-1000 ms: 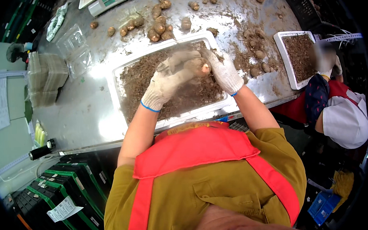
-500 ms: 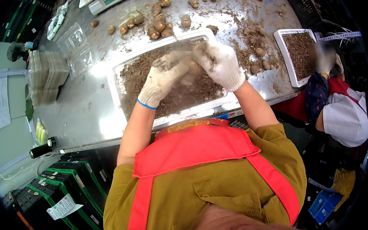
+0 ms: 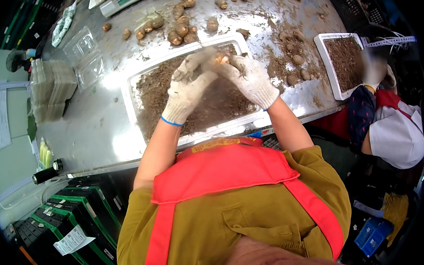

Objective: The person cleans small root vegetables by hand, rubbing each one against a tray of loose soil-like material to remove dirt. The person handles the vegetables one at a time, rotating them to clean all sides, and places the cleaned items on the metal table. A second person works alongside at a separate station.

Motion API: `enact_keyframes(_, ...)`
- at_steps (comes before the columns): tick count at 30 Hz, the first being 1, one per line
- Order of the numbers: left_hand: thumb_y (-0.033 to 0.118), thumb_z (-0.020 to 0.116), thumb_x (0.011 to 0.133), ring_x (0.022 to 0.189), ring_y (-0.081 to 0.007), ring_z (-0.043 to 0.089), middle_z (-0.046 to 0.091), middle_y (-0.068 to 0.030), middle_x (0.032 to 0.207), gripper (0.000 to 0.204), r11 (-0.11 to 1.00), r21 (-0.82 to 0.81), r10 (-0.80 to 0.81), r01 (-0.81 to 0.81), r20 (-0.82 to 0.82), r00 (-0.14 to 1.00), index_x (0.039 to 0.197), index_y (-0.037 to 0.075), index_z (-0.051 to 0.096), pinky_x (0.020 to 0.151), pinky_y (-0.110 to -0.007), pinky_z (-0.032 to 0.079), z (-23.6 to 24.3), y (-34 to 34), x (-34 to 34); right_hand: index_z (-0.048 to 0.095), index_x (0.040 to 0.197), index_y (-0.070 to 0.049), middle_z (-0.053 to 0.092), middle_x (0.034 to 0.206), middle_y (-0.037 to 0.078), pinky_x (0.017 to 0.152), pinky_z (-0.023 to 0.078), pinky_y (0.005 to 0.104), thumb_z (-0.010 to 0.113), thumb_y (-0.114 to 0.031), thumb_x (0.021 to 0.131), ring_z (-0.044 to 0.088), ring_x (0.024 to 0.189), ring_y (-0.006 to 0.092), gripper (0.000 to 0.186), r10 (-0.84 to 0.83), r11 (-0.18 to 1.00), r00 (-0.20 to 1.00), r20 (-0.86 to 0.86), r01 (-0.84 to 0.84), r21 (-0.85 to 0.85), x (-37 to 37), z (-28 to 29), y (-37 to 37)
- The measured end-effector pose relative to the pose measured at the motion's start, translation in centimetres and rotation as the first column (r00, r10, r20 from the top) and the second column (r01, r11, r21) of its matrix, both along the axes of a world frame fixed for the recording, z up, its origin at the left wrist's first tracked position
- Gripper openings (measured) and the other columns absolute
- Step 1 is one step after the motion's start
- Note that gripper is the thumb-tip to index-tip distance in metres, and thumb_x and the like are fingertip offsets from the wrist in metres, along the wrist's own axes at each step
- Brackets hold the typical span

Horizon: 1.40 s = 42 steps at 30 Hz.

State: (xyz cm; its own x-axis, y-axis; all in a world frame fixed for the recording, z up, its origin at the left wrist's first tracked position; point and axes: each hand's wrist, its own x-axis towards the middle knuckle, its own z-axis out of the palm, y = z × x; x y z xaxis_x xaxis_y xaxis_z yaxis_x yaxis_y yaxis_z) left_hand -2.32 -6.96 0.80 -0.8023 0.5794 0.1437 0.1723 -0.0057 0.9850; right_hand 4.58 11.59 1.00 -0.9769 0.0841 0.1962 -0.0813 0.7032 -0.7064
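Observation:
Both my hands wear soiled white knit gloves and meet above a white tray [image 3: 131,106] of brown peelings. My left hand [image 3: 186,88] curls round one side of a small taro [image 3: 222,59], whose pale orange end shows between the gloves. From the other side my right hand [image 3: 253,81] presses its closed fingers against the same taro. Much of the taro is covered by the gloves and blurred by motion. Beyond the tray's far rim lies a cluster of brown taros [image 3: 182,28].
Loose taros [image 3: 297,59] and dirt lie right of my tray. A scale [image 3: 125,2] stands far left, near clear plastic boxes [image 3: 54,88]. At right, a co-worker's gloved hand [image 3: 374,71] is by a smaller white tray [image 3: 334,83]. Black crates [image 3: 74,214] stand below the table's left edge.
My right hand has turned and dropped slightly toward me, its fingers now pointing at the left hand. The taro's orange end has come into sight between the gloves.

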Motion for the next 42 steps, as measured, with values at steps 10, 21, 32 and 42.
enact_keyframes(10,0.010,0.064,0.086,0.117,-0.0241,0.059,0.063,-0.0146,0.124,0.048,0.975,-0.186,0.077,-0.118,-0.212,0.974,0.133,0.003,0.059,0.103,-0.035,0.044,2.5,-0.2,0.1,0.071,0.093,-0.004,0.068,0.073,0.012,0.057,0.052,0.0371,0.060,-0.029,0.097,0.066,0.063,0.0254,0.028,0.004,0.954,0.962,-0.274,-0.085,-0.286,-0.7,1.2,-1.4)
enact_keyframes(21,0.018,0.068,0.091,0.106,-0.0235,0.063,0.062,-0.0145,0.121,0.051,0.979,0.206,-0.114,0.010,0.497,0.860,0.134,-0.004,0.051,0.088,-0.036,0.054,0.6,-0.1,0.5,0.071,0.101,0.000,0.071,0.086,0.009,0.070,0.051,0.0297,0.064,-0.029,0.093,0.064,0.076,0.0128,0.031,-0.049,0.842,0.999,0.014,0.049,-0.537,-2.3,0.7,0.7)
enact_keyframes(32,0.015,0.073,0.086,0.112,-0.0254,0.058,0.060,-0.0121,0.122,0.052,0.988,0.154,-0.010,-0.018,0.179,0.984,0.133,0.000,0.056,0.095,-0.038,0.050,-0.5,-0.3,-0.2,0.065,0.097,0.002,0.068,0.088,0.020,0.072,0.049,0.0430,0.059,-0.034,0.096,0.066,0.082,0.0338,0.037,0.006,0.994,0.998,-0.069,-0.013,-0.109,-0.5,0.6,0.1)
enact_keyframes(42,0.013,0.070,0.081,0.116,-0.0256,0.057,0.061,-0.0138,0.122,0.053,0.978,-0.193,0.030,-0.083,-0.264,0.964,0.132,0.004,0.060,0.102,-0.035,0.044,1.3,-1.4,0.0,0.067,0.100,-0.001,0.068,0.093,0.023,0.076,0.052,0.0416,0.057,-0.027,0.092,0.067,0.086,0.0356,0.029,0.170,0.966,0.964,0.203,-0.123,-0.226,-0.6,1.7,0.6)
